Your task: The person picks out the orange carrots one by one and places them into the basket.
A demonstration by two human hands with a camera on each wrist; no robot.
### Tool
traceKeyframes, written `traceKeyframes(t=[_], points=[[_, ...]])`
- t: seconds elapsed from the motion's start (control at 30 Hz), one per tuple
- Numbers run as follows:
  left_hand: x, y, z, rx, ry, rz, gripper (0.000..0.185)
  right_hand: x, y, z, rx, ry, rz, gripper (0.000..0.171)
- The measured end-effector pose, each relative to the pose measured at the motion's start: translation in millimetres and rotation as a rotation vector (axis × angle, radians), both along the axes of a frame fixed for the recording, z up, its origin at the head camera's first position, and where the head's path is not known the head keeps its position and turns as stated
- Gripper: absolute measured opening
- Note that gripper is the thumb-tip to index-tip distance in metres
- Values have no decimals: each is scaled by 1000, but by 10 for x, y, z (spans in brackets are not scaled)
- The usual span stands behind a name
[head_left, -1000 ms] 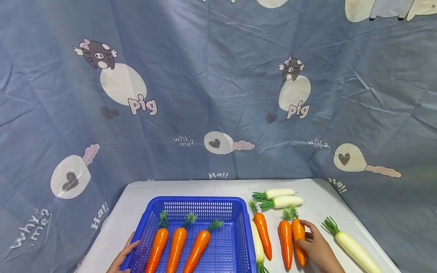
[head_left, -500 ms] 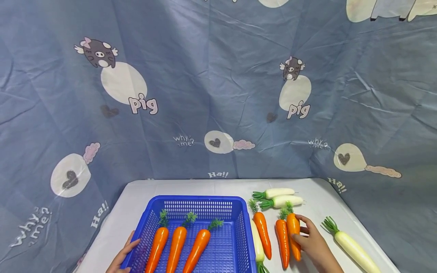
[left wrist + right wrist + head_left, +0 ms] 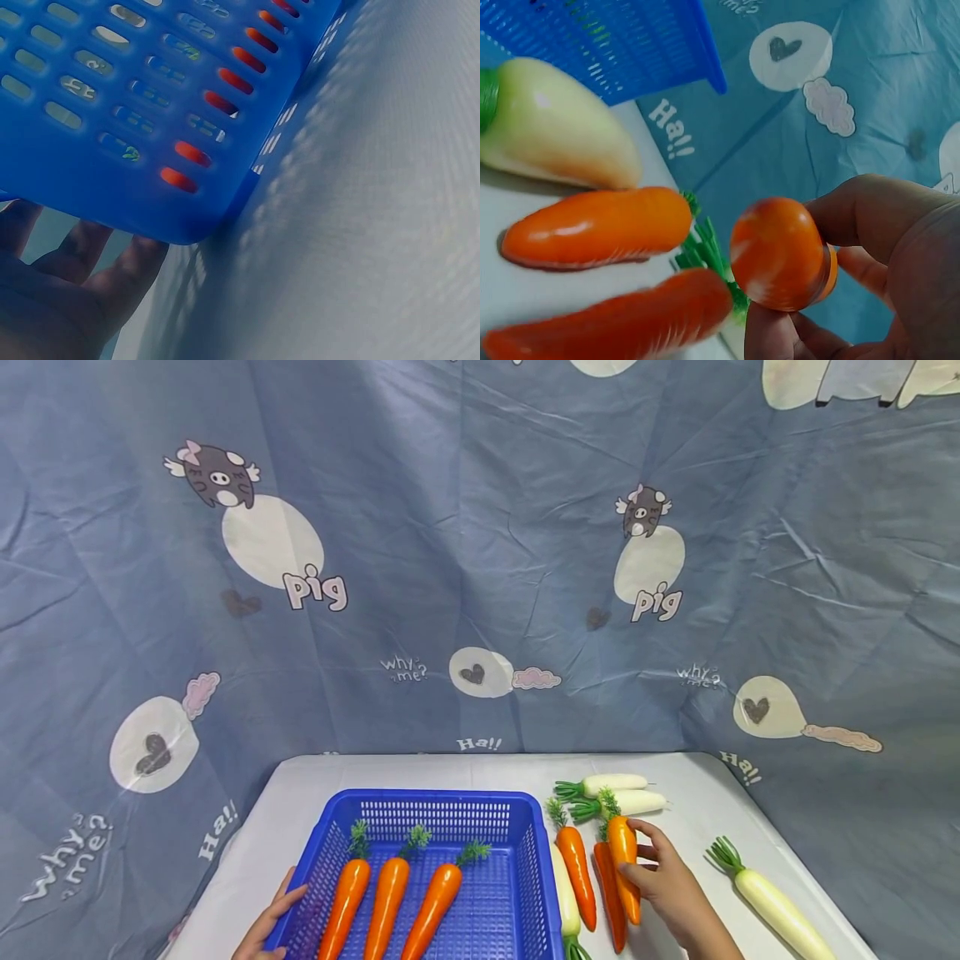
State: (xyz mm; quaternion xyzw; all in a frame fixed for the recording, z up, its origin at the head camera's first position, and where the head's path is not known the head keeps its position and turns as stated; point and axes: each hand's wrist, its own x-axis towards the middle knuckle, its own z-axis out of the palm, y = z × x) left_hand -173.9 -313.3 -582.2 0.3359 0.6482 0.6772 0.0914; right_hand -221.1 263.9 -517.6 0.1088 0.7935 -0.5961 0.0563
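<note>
My right hand (image 3: 666, 883) pinches an orange carrot (image 3: 622, 852) with a green top between thumb and fingers. In the right wrist view that carrot (image 3: 776, 255) is seen end-on, lifted off the table. Just left of it, partly covered, lies a redder carrot (image 3: 606, 889), and another carrot (image 3: 574, 864) lies beyond that. My left hand (image 3: 268, 922) grips the left rim of a blue plastic basket (image 3: 534, 868). In the left wrist view, its fingers (image 3: 131, 274) go behind the basket's rim. Three carrots (image 3: 387, 906) lie side by side in the basket.
Against the basket's right side lies a white radish (image 3: 566, 893). Two white radishes (image 3: 626, 802) lie at the back, and a longer one (image 3: 783, 910) at the far right. A blue printed cloth (image 3: 480, 568) hangs behind the white table (image 3: 705, 793).
My right hand has moved left with its carrot, which has risen and now partly covers the carrot beside it. That carrot has shifted left too. My left hand stays at the basket.
</note>
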Motion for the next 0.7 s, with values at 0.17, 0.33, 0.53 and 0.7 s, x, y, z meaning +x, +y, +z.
traceKeyframes(t=[0.17, 0.33, 0.53, 0.7], points=[[-5, 6, -7, 20, 5, -1, 61, -8, -77, 45, -19, 24, 10, 64], [-7, 5, -12, 17, 12, -4, 61, -23, -142, 88, 0, 33, 20, 64], [-3, 11, 0, 3, -17, 11, 62, -12, -238, 144, -30, 61, 26, 65], [0, 17, 6, -26, -15, 45, 59, 18, -332, 187, -73, 73, 32, 67]])
